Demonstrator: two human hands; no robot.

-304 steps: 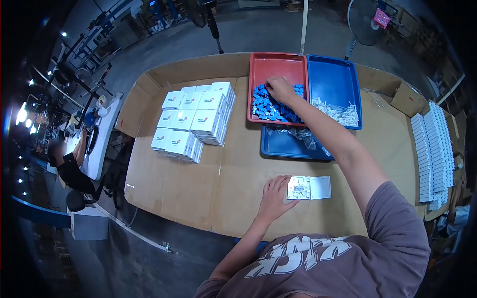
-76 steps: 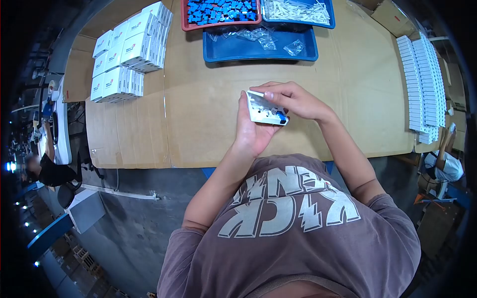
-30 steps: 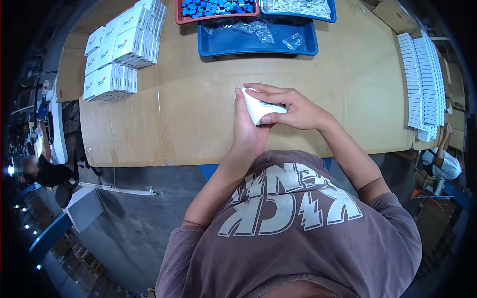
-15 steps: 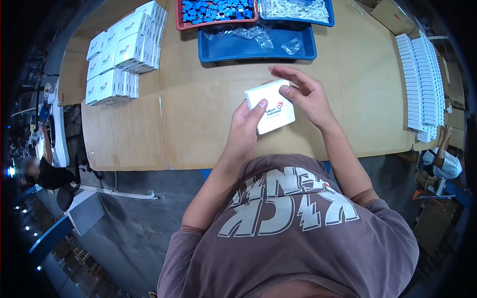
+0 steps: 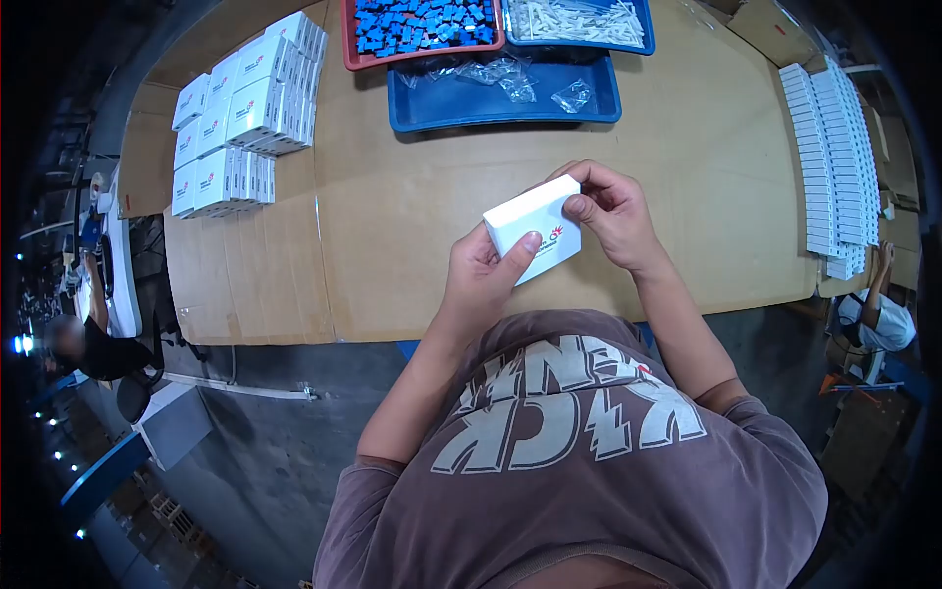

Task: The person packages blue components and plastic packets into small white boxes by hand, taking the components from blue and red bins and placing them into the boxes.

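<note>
A small white printed box (image 5: 535,222) with a red logo is held above the near part of the table, tilted so its top edge shows. My left hand (image 5: 484,267) grips its left side, thumb across the printed front and the other fingers hidden behind. At the box's upper right corner, my right hand (image 5: 616,216) pinches with thumb in front and bent fingers behind the edge. Both hands are closed on this one box.
White boxes (image 5: 245,108) are stacked at the left, more boxes (image 5: 832,162) at the right. Behind are a red tray (image 5: 345,44) of blue pieces, a blue tray (image 5: 652,39) of white pieces, and a blue tray (image 5: 510,116) with clear plastic bags. Cardboard covers the table (image 5: 412,187).
The box has tilted, showing more of its top edge. My right hand's fingers, raised and spread before, have come down and bent onto the box's upper right corner.
</note>
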